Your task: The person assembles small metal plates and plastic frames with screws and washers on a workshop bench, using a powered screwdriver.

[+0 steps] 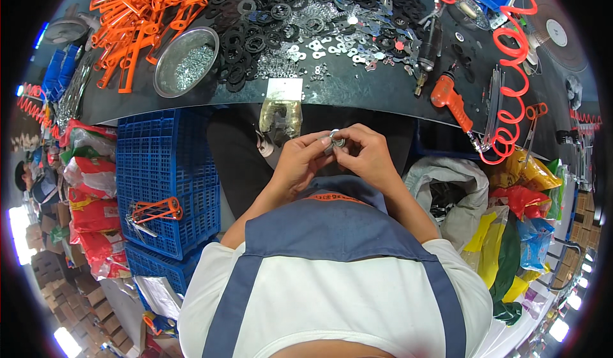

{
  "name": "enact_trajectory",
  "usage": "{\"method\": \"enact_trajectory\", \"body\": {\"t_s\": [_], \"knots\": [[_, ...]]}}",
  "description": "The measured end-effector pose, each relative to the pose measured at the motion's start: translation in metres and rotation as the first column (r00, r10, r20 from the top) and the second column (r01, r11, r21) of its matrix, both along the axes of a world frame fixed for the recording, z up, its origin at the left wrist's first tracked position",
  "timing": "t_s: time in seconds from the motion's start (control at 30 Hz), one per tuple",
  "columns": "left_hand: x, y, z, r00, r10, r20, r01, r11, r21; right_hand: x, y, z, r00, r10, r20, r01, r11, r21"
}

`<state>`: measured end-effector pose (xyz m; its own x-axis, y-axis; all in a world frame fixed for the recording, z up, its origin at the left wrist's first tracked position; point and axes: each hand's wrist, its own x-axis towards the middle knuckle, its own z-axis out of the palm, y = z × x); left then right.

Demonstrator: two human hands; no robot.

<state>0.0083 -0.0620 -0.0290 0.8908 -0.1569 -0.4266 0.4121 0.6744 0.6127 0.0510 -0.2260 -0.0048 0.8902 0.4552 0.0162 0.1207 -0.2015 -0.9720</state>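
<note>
Close in front of my apron, my left hand (301, 162) and my right hand (365, 154) meet over my lap. Between their fingertips is a small round metal part (333, 142), pinched from both sides. Its exact kind is too small to make out, and the fingers cover part of it. Just beyond the hands, at the dark table's (357, 96) near edge, hangs a clear plastic packet with a white card (284, 90). On the table behind it lie heaps of black rings (236, 55) and small silver metal plates (325, 46).
Orange frames (137, 23) pile up at the far left beside a metal bowl of small fasteners (169, 71). An orange pneumatic tool (450, 99) with a coiled red hose (511, 90) lies at right. Blue crates (163, 179) stand left of my legs; a grey-white sack (456, 173) sits right.
</note>
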Motion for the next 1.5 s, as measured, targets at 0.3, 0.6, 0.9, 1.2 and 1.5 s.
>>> {"method": "enact_trajectory", "body": {"t_s": [0.3,0.6,0.9,1.2,1.5], "knots": [[-0.001,-0.001,0.003,1.0,0.012,-0.001,-0.012,1.0,0.002,-0.002,0.003,0.002,0.999,-0.028,0.044,0.029,0.999,-0.022],[-0.002,-0.001,0.001,1.0,0.025,-0.015,-0.025,0.999,-0.021,-0.009,0.01,0.003,0.947,-0.048,0.317,0.077,0.994,-0.08],[-0.002,0.001,0.002,1.0,0.022,0.002,-0.022,1.0,-0.012,-0.01,0.008,0.0,0.953,-0.032,0.302,0.046,0.998,-0.039],[-0.002,0.001,0.005,1.0,0.017,0.007,-0.017,0.999,-0.031,-0.008,0.007,0.001,0.966,-0.029,0.258,0.039,0.999,-0.034],[-0.002,0.001,0.005,1.0,0.02,0.006,-0.02,0.998,-0.06,-0.006,0.006,-0.001,0.962,-0.038,0.272,0.04,0.999,-0.003]]}}
